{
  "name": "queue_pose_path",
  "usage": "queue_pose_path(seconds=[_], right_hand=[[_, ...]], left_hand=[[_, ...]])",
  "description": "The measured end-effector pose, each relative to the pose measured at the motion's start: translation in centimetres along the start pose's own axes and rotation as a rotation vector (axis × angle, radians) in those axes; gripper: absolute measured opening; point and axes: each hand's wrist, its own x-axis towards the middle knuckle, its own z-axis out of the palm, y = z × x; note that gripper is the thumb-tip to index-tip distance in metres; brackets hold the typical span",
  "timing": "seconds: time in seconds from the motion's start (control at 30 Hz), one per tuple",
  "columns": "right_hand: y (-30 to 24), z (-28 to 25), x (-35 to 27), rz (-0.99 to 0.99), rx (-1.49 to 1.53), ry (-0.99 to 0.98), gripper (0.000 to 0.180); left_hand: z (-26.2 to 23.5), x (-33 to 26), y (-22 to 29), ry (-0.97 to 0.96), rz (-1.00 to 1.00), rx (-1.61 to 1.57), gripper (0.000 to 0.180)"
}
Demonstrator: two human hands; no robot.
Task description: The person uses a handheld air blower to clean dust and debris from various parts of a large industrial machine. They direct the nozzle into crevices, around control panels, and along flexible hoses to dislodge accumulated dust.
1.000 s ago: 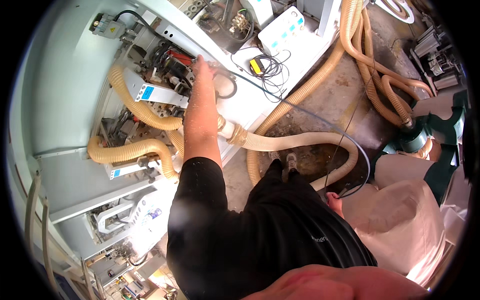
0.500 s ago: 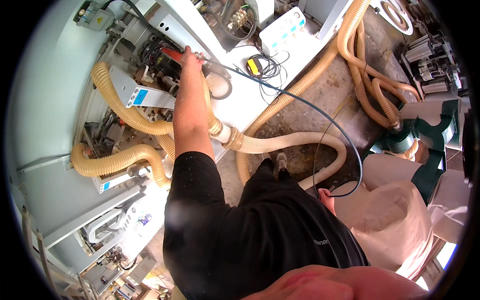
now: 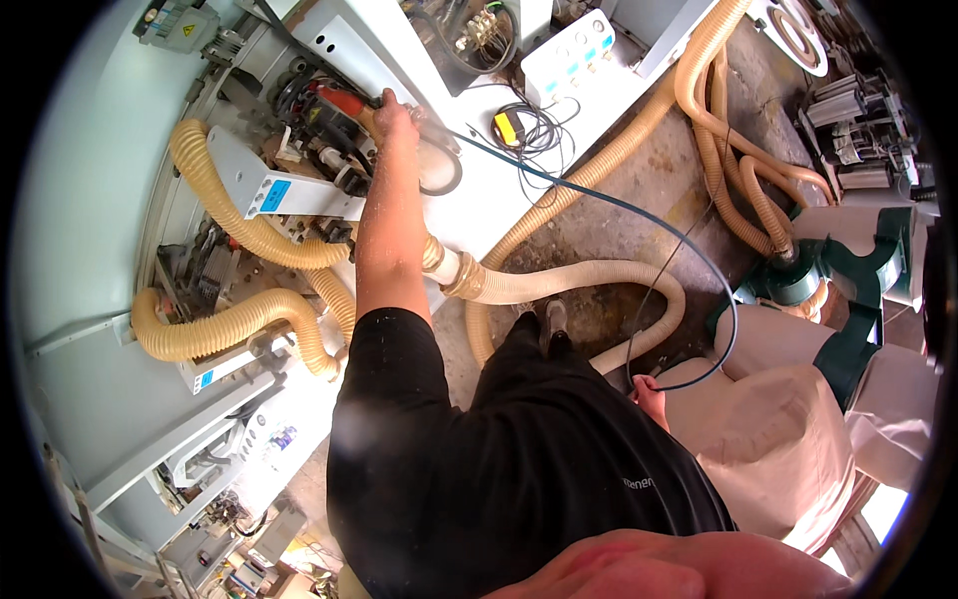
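My left hand (image 3: 395,108) reaches far out into the open housing of a grey machine (image 3: 90,200). It is closed on a red-nosed tool (image 3: 337,100) that points into the machine's inner parts. From that tool a thin dark hose (image 3: 639,215) arcs right over the floor and loops back to my right hand (image 3: 651,401) at my hip. That hand is mostly hidden by my black shirt and seems closed on the hose. A haze of dust hangs around my left hand.
Ribbed yellow extraction hoses (image 3: 230,329) curl out of the machine and more (image 3: 718,150) run across the dusty concrete floor. A white control box (image 3: 579,55) and a yellow device (image 3: 509,128) with coiled cables lie behind. A green dust collector (image 3: 848,290) with beige bags (image 3: 778,449) stands at right.
My left arm has stretched further up and left into the machine, and the red tool has come into view. The dark hose now trails from it to my right hand.
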Motion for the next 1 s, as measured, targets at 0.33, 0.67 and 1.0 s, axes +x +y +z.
queue_pose_path(seconds=[0.33, 0.67, 1.0], right_hand=[[-0.3, 1.4, 1.1, 0.014, 0.017, -0.023, 0.023], [0.0, -0.3, 1.2, -0.048, 0.005, -0.049, 0.02], [0.1, -3.7, 4.4, -0.086, 0.006, -0.099, 0.018]], left_hand=[[0.3, -0.9, 6.9, -0.017, 0.076, -0.396, 0.051], [0.0, -6.5, 5.8, -0.04, 0.137, -0.332, 0.046], [-4.1, -14.5, 2.6, -0.115, 0.201, -0.374, 0.044]])
